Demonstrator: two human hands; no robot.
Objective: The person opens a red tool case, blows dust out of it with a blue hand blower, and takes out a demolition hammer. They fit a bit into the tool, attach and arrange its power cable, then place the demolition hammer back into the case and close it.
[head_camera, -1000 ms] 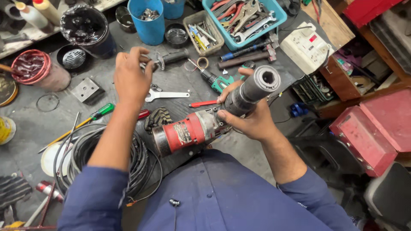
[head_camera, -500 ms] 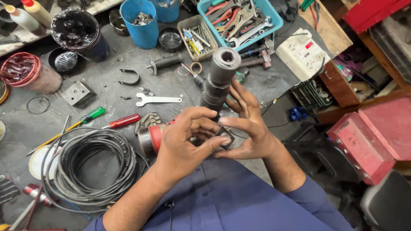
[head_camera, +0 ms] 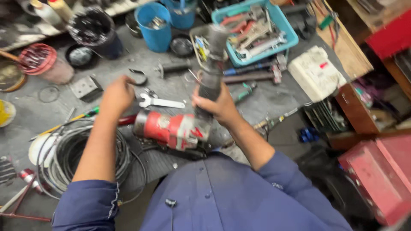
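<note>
Left the tool body since half a second before, that left hand (head_camera: 116, 95), and reached out over the bench toward a flat silver wrench (head_camera: 162, 102), fingers curled loosely, closed on nothing visible. Stayed wrapped around the dark grey barrel of the power tool (head_camera: 180, 128), the right hand (head_camera: 218, 107), gripping firmly, barrel tipped more upright than before, red motor housing resting low just above the blue shirt (head_camera: 222, 196). Lay beside the left forearm: a coil of black cable (head_camera: 64, 162) and a screwdriver with green and yellow handle (head_camera: 75, 117). Stood further back: a blue cup (head_camera: 155, 25) holding small metal bits, a black tub (head_camera: 94, 30) with dark grimy contents, a red-rimmed jar (head_camera: 40, 62), a shallow grey tray (head_camera: 198, 42) with small colourful pieces, and a teal basket (head_camera: 284, 32) filled with pliers and wrenches. Sat to the right of the basket: a white boxy unit (head_camera: 314, 72) with a small red mark on top. Showed at the far right edge: a red metal case (head_camera: 381, 175), below the bench level. Blurred throughout, so finer detail impossible to tell.
</note>
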